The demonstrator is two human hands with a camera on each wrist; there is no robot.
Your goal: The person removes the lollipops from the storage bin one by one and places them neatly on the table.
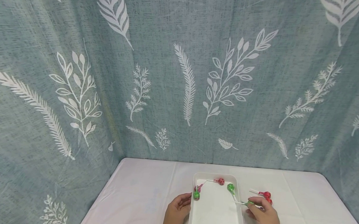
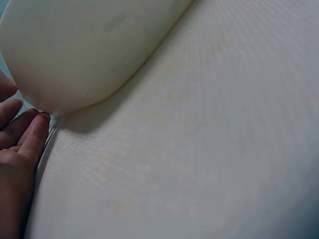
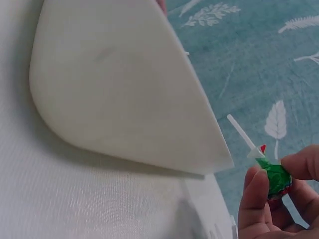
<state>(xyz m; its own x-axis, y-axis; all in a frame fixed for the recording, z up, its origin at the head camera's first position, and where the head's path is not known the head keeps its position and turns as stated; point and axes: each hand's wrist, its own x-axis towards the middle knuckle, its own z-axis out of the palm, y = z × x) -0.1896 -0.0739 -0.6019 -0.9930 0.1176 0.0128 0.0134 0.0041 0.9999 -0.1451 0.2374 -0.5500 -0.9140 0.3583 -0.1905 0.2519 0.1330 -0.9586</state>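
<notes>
A white rectangular tray (image 1: pixel 214 222) stands near the front of the table. My left hand (image 1: pixel 177 209) is at its left side, fingertips touching the outer wall; the left wrist view shows these fingers (image 2: pixel 37 132) at the tray's lower edge. My right hand (image 1: pixel 263 212) pinches a green-wrapped lollipop (image 3: pixel 277 180) by its candy head, the white stick pointing left over the tray's right rim. Inside the tray lie a green lollipop (image 1: pixel 196 195) overlapping a pink one (image 1: pixel 201 186), a red one (image 1: pixel 221 181) and another green one (image 1: pixel 230 187).
Two red lollipops (image 1: pixel 266 194) lie on the table just beyond my right hand, one partly hidden by it. A white cloth (image 1: pixel 144 190) covers the table. Blue-green leaf-patterned curtains (image 1: pixel 168 92) hang behind and at the sides.
</notes>
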